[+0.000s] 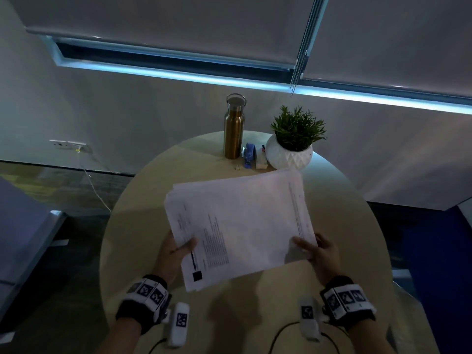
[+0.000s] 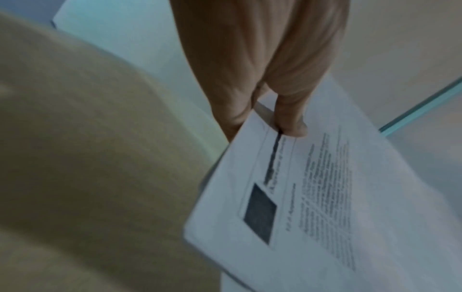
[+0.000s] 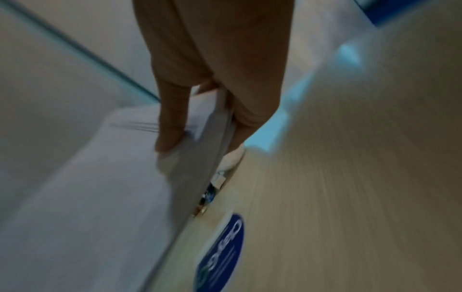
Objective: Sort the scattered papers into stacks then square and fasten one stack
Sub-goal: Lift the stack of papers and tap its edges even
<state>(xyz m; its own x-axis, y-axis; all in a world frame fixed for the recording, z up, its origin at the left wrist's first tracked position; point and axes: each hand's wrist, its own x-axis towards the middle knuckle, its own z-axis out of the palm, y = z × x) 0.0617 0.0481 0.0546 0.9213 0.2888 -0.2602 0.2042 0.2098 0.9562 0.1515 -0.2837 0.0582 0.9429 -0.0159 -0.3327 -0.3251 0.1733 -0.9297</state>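
Note:
A stack of white printed papers point(image 1: 240, 226) is held up above the round beige table point(image 1: 143, 205), its sheets slightly fanned at the left edge. My left hand point(image 1: 178, 247) pinches the stack's left edge, thumb on top; the left wrist view shows the thumb on the papers point(image 2: 312, 197) near a black square mark. My right hand point(image 1: 314, 249) pinches the near right corner, thumb on top, fingers beneath; the right wrist view shows the papers point(image 3: 100, 187) edge-on. A blue stapler point(image 1: 249, 154) lies at the table's far side.
Behind the papers stand a bronze metal bottle point(image 1: 233, 129) and a white pot with a green plant point(image 1: 291, 146). A small white box point(image 1: 261, 158) sits between stapler and pot. A blue round sticker point(image 3: 225, 254) is on the tabletop. The floor drops away around the table.

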